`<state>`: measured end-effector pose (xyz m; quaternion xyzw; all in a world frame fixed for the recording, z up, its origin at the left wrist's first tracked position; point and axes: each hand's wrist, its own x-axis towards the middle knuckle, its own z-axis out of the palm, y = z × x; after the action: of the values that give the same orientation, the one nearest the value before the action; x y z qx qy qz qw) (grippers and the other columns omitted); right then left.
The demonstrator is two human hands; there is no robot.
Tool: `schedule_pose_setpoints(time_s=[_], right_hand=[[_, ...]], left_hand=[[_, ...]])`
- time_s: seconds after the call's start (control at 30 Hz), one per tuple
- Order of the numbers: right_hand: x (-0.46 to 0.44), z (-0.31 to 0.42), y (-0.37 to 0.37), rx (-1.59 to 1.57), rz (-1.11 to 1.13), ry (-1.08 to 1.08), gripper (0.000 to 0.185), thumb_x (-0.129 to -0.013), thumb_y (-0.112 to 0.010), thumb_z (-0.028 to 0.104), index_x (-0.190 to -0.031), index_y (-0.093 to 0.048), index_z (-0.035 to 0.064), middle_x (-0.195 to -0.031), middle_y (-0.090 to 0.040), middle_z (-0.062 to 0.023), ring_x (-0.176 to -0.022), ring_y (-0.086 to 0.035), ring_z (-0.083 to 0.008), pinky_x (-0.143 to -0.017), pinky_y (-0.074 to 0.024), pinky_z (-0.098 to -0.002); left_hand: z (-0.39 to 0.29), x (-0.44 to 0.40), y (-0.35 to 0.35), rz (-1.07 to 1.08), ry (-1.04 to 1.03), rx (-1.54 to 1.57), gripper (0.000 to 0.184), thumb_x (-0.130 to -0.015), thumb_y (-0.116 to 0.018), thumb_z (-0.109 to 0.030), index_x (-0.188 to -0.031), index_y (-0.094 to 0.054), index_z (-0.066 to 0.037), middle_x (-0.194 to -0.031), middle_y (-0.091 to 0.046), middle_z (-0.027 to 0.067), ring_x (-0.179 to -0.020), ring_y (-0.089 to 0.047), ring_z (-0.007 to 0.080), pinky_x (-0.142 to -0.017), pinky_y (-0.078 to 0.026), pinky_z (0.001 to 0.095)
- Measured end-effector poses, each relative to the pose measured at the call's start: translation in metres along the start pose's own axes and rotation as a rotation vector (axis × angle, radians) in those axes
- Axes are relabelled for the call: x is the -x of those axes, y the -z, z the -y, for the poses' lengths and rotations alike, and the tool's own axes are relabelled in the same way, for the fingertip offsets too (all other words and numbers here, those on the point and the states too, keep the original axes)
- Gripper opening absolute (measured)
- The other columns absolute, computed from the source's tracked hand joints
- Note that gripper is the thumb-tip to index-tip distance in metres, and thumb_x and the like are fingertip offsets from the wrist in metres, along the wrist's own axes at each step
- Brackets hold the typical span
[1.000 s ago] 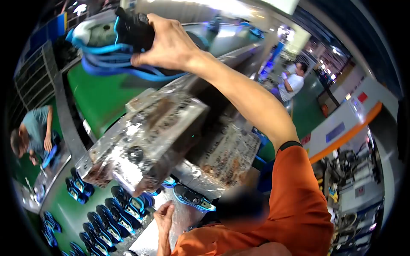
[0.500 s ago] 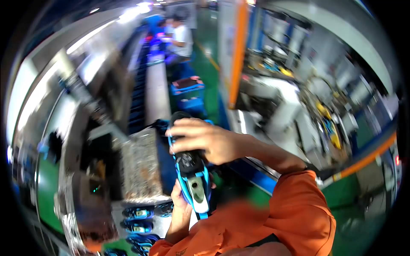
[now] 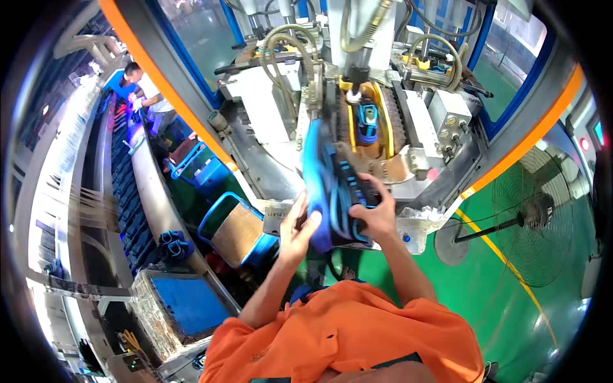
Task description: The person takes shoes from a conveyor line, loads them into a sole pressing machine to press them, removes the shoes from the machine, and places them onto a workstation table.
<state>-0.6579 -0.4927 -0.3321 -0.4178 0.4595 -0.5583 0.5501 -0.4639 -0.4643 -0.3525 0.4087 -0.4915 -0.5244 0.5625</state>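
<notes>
A blue and black shoe (image 3: 324, 198) is held up in front of my chest, toe pointing away, slightly smeared by motion. My left hand (image 3: 299, 231) grips its left side near the blue lower edge. On its right side my right hand (image 3: 379, 214) has its thumb and fingers closed around the black upper. Just beyond the shoe is a machine station, where a blue and black piece (image 3: 367, 120) sits between brush-like side pads (image 3: 394, 118) under a vertical press rod (image 3: 355, 86).
An orange-edged machine frame (image 3: 172, 86) surrounds the station. To the left are a blue chair (image 3: 235, 231), blue crates (image 3: 205, 173) and a conveyor (image 3: 150, 185). A person in a white shirt (image 3: 153, 89) works beside it. A floor fan (image 3: 533, 220) stands at right.
My view has swung right, from the conveyor to the machine. The shoe has turned over in my hands; my right hand has moved from its top to its right side.
</notes>
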Motion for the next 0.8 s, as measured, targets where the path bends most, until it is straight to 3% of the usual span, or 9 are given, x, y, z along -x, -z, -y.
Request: schedule_pose_setpoints(time_s=[0.13,0.2,0.33,0.43,0.47,0.63,0.67,0.73,0.8], right_hand=[[-0.023,-0.011,0.075,-0.219,-0.25,0.218,0.069,-0.062,-0.076,0.001,-0.127,-0.05,0.0006,-0.103,-0.06,-0.004,-0.09,-0.057,-0.0129,-0.081,-0.0473,-0.0272],[-0.024,-0.011,0.11,-0.226,-0.341,0.298,0.072,-0.063,-0.079,0.01,-0.128,-0.049,0.0007,-0.107,-0.06,-0.0053,-0.093,-0.059,-0.0155,-0.085,-0.0468,-0.0282],[0.0,0.012,0.148,0.019,-0.598,0.37,0.086,-0.061,-0.087,0.035,-0.13,-0.049,-0.0014,-0.117,-0.057,-0.0101,-0.107,-0.055,-0.0208,-0.097,-0.0406,-0.0337],[0.013,0.031,0.15,0.217,-0.752,0.383,0.087,-0.063,-0.086,0.037,-0.13,-0.047,-0.0041,-0.12,-0.056,-0.0135,-0.11,-0.054,-0.0232,-0.099,-0.0392,-0.0356],[0.012,0.035,0.149,0.263,-0.787,0.411,0.086,-0.065,-0.085,0.037,-0.13,-0.047,-0.0039,-0.119,-0.057,-0.0135,-0.109,-0.055,-0.0234,-0.099,-0.0396,-0.036],[-0.054,0.071,0.142,0.428,-0.795,0.386,0.065,-0.07,-0.08,0.023,-0.124,-0.054,-0.0017,-0.118,-0.059,-0.0123,-0.102,-0.057,-0.0193,-0.094,-0.0444,-0.0342],[-0.081,0.08,0.142,0.442,-0.751,0.392,0.061,-0.07,-0.079,0.019,-0.122,-0.055,-0.0013,-0.117,-0.059,-0.0118,-0.102,-0.057,-0.0182,-0.092,-0.0455,-0.0332],[-0.147,0.101,0.133,0.527,-0.704,0.313,0.058,-0.072,-0.078,0.012,-0.123,-0.055,-0.0004,-0.1,-0.066,-0.0089,-0.086,-0.062,-0.0144,-0.08,-0.0495,-0.0267],[-0.214,0.112,0.116,0.773,-0.635,0.146,0.053,-0.068,-0.081,0.018,-0.114,-0.062,-0.0005,-0.088,-0.068,-0.0084,-0.077,-0.061,-0.0116,-0.071,-0.0484,-0.0244]], left_hand=[[0.022,-0.104,-0.026,0.084,0.236,-0.068,0.057,-0.094,-0.058,-0.034,-0.136,-0.044,0.002,-0.129,-0.055,0.01,-0.114,-0.055,0.0182,-0.095,-0.044,0.0318],[0.059,-0.172,-0.045,-0.013,0.256,-0.109,0.048,-0.092,-0.063,-0.034,-0.122,-0.058,0.003,-0.096,-0.065,0.0023,-0.085,-0.058,0.0094,-0.073,-0.046,0.024],[0.142,-0.316,-0.059,-0.06,0.112,-0.798,0.051,-0.076,-0.073,-0.041,-0.102,-0.062,0.002,-0.086,-0.067,0.0149,-0.078,-0.064,0.027,-0.074,-0.05,0.035],[0.178,-0.36,-0.084,-0.166,-0.135,-1.005,0.047,-0.071,-0.071,-0.03,-0.106,-0.059,-0.001,-0.096,-0.066,0.0228,-0.093,-0.063,0.0398,-0.085,-0.049,0.0468],[0.18,-0.371,-0.086,-0.153,0.014,-1.07,0.052,-0.071,-0.071,-0.026,-0.114,-0.056,-0.002,-0.1,-0.066,0.0231,-0.094,-0.063,0.0386,-0.086,-0.05,0.0453],[0.154,-0.369,-0.051,-0.221,0.117,-0.685,0.029,-0.065,-0.072,-0.017,-0.089,-0.066,-0.001,-0.083,-0.067,0.019,-0.077,-0.066,0.0354,-0.075,-0.051,0.0422],[0.157,-0.367,-0.035,-0.178,0.141,-0.381,0.018,-0.067,-0.072,-0.012,-0.078,-0.068,0.001,-0.071,-0.066,0.0114,-0.063,-0.063,0.0244,-0.066,-0.05,0.0353],[0.146,-0.334,-0.008,-0.185,0.363,0.196,0.022,-0.071,-0.072,-0.008,-0.087,-0.067,0.005,-0.076,-0.065,0.0055,-0.067,-0.059,0.0145,-0.064,-0.047,0.028],[0.096,-0.279,0.016,-0.193,0.509,0.338,0.027,-0.074,-0.07,-0.004,-0.097,-0.064,0.01,-0.087,-0.065,0.0049,-0.077,-0.059,0.0125,-0.068,-0.046,0.0247]])
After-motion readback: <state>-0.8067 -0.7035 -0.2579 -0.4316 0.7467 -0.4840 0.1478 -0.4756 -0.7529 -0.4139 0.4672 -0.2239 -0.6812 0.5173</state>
